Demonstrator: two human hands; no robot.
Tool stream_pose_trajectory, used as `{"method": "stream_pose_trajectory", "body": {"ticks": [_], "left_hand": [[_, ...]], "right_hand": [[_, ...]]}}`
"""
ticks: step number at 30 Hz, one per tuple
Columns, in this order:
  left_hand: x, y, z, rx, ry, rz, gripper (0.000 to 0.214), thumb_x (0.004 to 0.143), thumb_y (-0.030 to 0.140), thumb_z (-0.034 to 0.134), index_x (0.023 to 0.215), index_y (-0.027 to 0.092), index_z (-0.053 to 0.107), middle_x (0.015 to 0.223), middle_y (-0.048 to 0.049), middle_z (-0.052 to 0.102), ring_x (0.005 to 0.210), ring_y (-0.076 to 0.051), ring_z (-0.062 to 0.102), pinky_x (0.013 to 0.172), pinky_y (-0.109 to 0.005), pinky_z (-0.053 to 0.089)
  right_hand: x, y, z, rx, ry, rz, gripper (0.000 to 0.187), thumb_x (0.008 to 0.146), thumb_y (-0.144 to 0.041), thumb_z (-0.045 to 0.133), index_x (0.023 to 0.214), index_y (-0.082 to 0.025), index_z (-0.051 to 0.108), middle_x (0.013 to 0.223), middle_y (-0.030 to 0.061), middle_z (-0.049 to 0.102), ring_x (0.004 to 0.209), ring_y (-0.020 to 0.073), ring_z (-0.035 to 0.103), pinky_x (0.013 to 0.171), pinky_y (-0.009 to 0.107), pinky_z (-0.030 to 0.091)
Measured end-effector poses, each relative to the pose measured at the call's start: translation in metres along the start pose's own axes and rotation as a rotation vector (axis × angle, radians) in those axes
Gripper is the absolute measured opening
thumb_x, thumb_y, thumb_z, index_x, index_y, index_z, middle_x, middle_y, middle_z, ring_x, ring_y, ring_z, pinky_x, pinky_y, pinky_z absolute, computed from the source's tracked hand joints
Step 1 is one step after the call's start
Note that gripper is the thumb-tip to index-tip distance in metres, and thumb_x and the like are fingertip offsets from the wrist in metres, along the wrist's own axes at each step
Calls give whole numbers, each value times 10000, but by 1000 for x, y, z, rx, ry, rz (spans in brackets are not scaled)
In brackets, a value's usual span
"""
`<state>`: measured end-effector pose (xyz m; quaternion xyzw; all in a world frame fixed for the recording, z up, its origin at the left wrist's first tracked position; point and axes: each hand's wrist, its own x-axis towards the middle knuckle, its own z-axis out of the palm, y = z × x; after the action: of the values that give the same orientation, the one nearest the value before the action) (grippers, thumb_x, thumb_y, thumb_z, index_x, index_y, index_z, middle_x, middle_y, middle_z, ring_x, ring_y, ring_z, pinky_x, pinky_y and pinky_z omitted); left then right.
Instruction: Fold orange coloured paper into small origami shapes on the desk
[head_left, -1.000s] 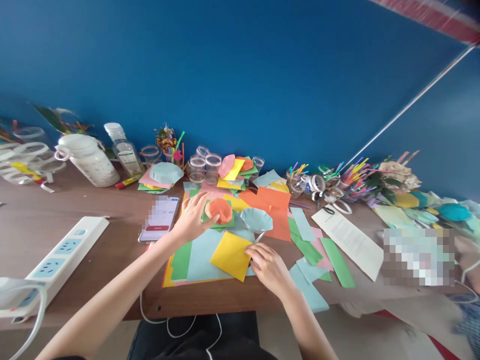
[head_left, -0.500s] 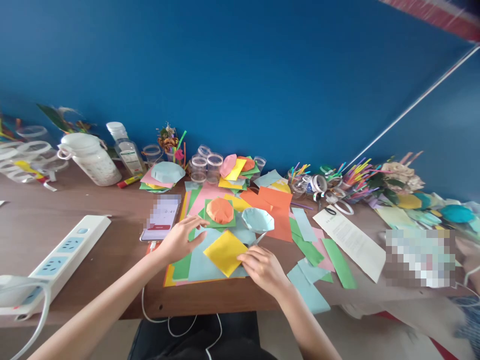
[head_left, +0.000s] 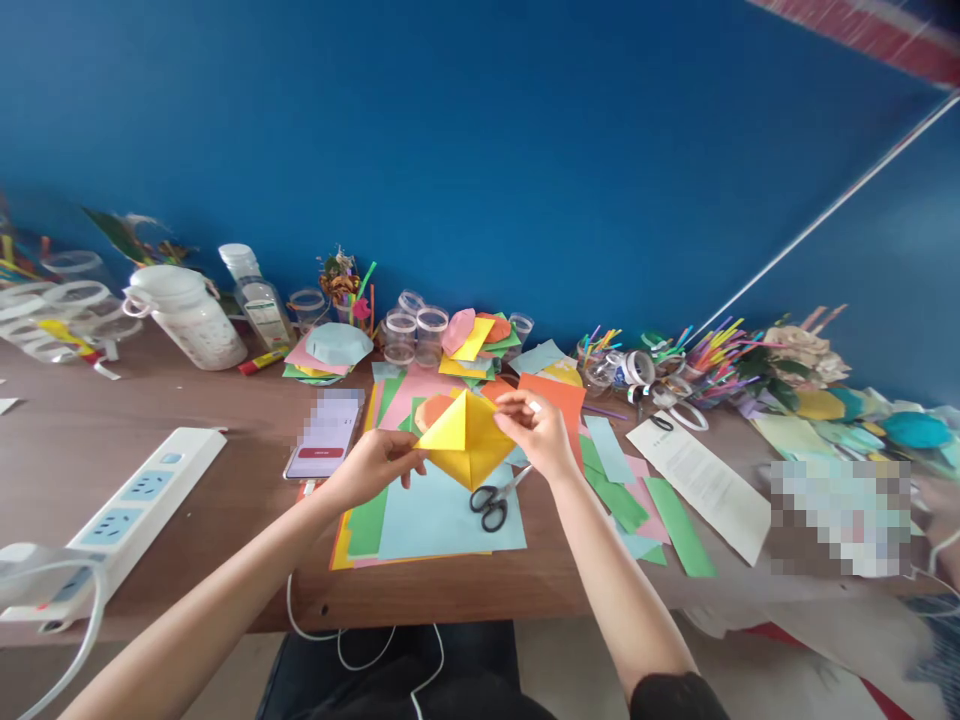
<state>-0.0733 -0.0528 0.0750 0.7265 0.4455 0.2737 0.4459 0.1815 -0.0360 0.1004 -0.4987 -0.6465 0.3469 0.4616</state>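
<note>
Over desk centre: yellow sheet (head_left: 465,440) held off the table, corner-up like a diamond, above the light-blue sheet (head_left: 442,520).
Left hand (head_left: 371,465): fingers pinched shut on its 9 o'clock corner.
Right hand (head_left: 540,430): thumb and fingertips closed on the 2 o'clock edge.
Progress: I judge the folding barely begun. One ridge runs down from the top corner, no shape formed yet.
Look: thin, bright, halves slightly tented.
Nearby: scissors (head_left: 491,500) at 5 o'clock, untouched; phone (head_left: 324,445) at 9 o'clock.

yellow paper square (head_left: 466,440) lifted off desk, left hand (head_left: 373,467) pinching left corner, right hand (head_left: 541,428) pinching right corner, black-handled scissors (head_left: 495,497) on light-blue sheet (head_left: 442,520) below, phone (head_left: 325,447) left
</note>
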Motion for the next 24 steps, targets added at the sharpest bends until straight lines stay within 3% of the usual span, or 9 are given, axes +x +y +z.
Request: {"method": "stream_pose_trajectory", "body": {"ticks": [6,9,15,24], "left_hand": [[14,-13,-4,-110,71,-120,394,837,496,512,680,142,580,663,-25,669,406,-90,544,415,-208,313],[21,-17,-9,-151,103,-153,391,817,507,526,693,139,565,677,-30,670,389,-88,536,407,-205,320],[34,-28,-16,-109,132,-204,364,786,488,550,711,132,573,649,-30,664,364,-84,513,413,-207,340],[29,-30,-17,-126,65,-226,371,804,479,498,754,127,607,639,-34,648,349,-84,486,352,-203,352]], "right_hand": [[45,27,23,27,-48,70,251,695,-323,633,891,-168,611,756,26,668,681,144,623,648,254,485],[58,37,32,49,-71,137,246,683,-317,621,879,-170,602,716,16,662,635,136,602,583,229,449],[68,48,40,-78,-106,195,226,673,-295,604,861,-170,609,693,0,654,539,100,526,497,194,377],[73,54,45,-198,-111,186,178,673,-269,595,823,-177,624,685,-4,661,604,124,565,544,206,410]]}}
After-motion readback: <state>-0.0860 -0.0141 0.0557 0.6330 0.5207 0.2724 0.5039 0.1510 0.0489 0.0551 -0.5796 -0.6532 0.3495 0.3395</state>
